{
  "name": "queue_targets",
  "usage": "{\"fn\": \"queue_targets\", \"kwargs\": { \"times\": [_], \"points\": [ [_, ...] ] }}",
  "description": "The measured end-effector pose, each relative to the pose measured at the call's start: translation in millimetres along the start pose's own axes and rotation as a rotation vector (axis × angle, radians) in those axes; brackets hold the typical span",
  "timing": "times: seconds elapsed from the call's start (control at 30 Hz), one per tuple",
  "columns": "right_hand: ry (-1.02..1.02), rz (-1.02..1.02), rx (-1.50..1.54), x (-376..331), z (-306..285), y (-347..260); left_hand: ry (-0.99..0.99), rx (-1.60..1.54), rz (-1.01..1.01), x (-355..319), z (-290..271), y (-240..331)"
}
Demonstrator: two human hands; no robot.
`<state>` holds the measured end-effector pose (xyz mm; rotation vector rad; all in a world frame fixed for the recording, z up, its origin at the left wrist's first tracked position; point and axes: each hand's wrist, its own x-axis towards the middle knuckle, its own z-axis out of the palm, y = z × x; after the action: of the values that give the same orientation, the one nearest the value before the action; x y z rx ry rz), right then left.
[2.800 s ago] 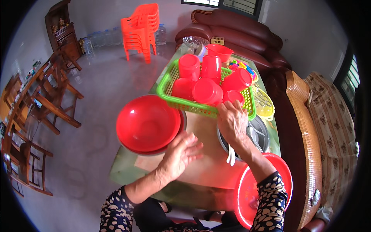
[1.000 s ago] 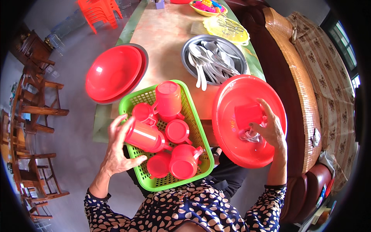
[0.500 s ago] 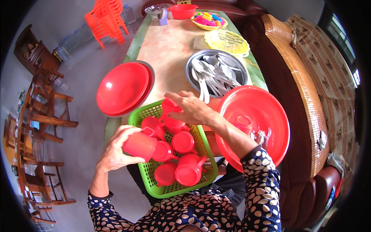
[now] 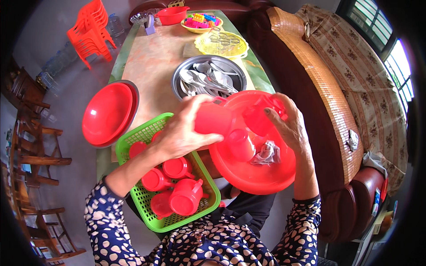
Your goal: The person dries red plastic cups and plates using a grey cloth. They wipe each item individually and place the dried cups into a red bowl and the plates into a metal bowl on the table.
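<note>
My left hand (image 4: 184,126) is wrapped round a red plastic mug (image 4: 214,119) above the left rim of a large red basin (image 4: 277,175). Over the basin's far side, my right hand (image 4: 291,126) grips a second red mug (image 4: 258,119). Another red mug (image 4: 241,145) is in the basin, beside a crumpled greyish cloth (image 4: 267,153). To the left of the basin sits a green plastic basket (image 4: 156,227) with several red mugs (image 4: 185,197) in it, some partly hidden under my left forearm.
Behind the basin stands a metal bowl (image 4: 175,82) of white spoons. Stacked red bowls (image 4: 108,113) rest at the table's left edge. Farther back are a yellow tray (image 4: 202,44) with clear glasses and a basket of colourful blocks (image 4: 202,22). A sofa (image 4: 262,48) lines the right side.
My left hand has carried its mug rightward from over the basket to the basin. My right hand has moved from the basket's far end to over the basin with a mug. The view has shifted right.
</note>
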<state>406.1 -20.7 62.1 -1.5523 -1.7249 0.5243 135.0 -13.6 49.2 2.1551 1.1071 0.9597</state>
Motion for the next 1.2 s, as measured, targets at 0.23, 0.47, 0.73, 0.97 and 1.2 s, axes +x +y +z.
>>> {"fn": "queue_targets", "kwargs": {
  "times": [0.23, 0.47, 0.73, 0.97, 1.2],
  "points": [
    [-0.004, 0.066, -0.379, 1.1, 2.1, 60.9, -0.035, 0.123, 0.056, 41.3, 83.3, -20.0],
    [-0.168, -0.393, -0.170, -31.1, 20.0, -12.0, -0.162, 0.190, -0.077, -27.3, -21.5, -7.4],
    [-0.735, -0.943, -0.169, -100.2, 88.3, -80.4, -0.417, 0.438, -0.281, -156.7, -70.7, 12.7],
    [-0.560, -0.888, -0.015, -89.5, 67.6, -97.1, -0.416, 0.481, -0.323, -189.7, -33.9, 9.6],
    [0.199, -0.270, -0.302, -32.6, -0.7, -9.2, -0.395, 0.466, -0.269, -188.4, -29.7, -0.2]
  ]
}}
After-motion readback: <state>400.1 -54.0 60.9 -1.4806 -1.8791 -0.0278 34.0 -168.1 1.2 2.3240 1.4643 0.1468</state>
